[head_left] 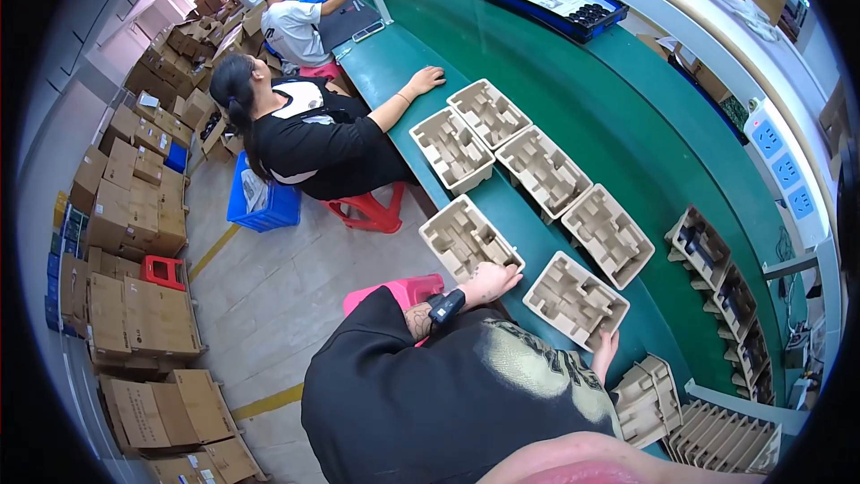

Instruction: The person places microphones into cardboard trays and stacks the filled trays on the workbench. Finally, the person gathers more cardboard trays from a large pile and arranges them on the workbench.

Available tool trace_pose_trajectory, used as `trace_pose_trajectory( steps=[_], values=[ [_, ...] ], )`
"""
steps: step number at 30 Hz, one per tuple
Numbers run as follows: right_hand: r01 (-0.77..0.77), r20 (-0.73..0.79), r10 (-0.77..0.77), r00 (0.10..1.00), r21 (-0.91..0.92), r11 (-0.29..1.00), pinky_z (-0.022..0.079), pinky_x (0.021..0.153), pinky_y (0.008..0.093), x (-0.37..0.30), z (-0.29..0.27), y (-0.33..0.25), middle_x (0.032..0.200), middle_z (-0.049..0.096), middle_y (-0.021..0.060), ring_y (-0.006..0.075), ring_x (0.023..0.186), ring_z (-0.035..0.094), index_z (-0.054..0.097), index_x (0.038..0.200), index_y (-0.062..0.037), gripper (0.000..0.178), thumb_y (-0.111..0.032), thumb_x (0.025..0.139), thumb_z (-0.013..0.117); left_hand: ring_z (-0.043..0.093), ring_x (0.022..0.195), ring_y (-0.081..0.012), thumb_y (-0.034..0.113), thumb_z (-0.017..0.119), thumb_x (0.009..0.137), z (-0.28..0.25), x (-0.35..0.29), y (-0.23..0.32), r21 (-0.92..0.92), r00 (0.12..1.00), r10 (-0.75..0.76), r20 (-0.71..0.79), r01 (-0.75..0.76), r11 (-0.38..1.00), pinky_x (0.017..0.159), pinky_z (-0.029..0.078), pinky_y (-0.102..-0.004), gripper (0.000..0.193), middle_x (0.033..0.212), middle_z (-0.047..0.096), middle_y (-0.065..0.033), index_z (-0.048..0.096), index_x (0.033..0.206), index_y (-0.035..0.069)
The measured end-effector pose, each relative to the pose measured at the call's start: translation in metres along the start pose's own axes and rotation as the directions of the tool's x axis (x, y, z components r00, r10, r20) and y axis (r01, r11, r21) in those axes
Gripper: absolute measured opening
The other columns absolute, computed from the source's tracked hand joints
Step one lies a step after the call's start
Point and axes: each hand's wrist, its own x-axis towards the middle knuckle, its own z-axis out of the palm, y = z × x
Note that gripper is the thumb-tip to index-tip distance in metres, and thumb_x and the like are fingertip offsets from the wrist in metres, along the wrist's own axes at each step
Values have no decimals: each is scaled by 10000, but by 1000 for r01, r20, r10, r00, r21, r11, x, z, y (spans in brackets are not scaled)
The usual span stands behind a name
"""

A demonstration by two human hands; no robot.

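Head cam looks down a long green desk (pixel 627 108), and six moulded pulp trays (pixel 543 170) are laid out flat on it in a loose double row, every pocket empty as far as I can see. So I'd say the laying-out part is mostly done and the filling hasn't started. More trays stand on edge along the far side (pixel 708 246), and a few of those seem to hold dark parts. Nested stacks (pixel 649 399) sit at the near right.

The wearer's hands aren't in the shot at all, just a strip of bare skin (pixel 573 466) at the bottom edge, so no idea if they're spread or closed.

The hands you do see belong to a co-worker in black (pixel 430 403) sitting right in front. The hand with the wrist device (pixel 488 282) rests, fingers curled, on the rim of the nearest tray (pixel 466 237). The other hand (pixel 605 351) touches the corner of the next tray (pixel 575 298).
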Motion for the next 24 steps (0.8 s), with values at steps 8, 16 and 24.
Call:
trace_pose_trajectory(
  steps=[8,16,24],
  values=[
    [-26,-6,26,1000,54,998,372,926,295,-1,2,-9,1175,549,150,228,1027,499,454,1264,84,550,-188,795,548,611,581,-360,345,493,922,-1,-5,6,-15,992,76,-97,-78,997,559,505,-457,336,606,596,-165,567,758,61],
    [-24,-24,25,999,51,998,366,938,309,-1,7,-12,1174,549,158,240,1026,493,455,1265,86,553,-190,794,545,605,549,-353,344,524,907,3,-1,1,-23,987,95,-134,-98,995,530,498,-456,314,572,579,-160,577,759,72],
    [-20,19,20,1000,15,1000,395,901,308,-3,9,-20,1138,560,136,234,999,511,463,1251,59,518,-135,774,517,618,598,-365,387,482,920,-7,0,3,-3,990,133,50,-133,991,567,509,-460,360,627,606,-170,581,783,69]
  ],
)
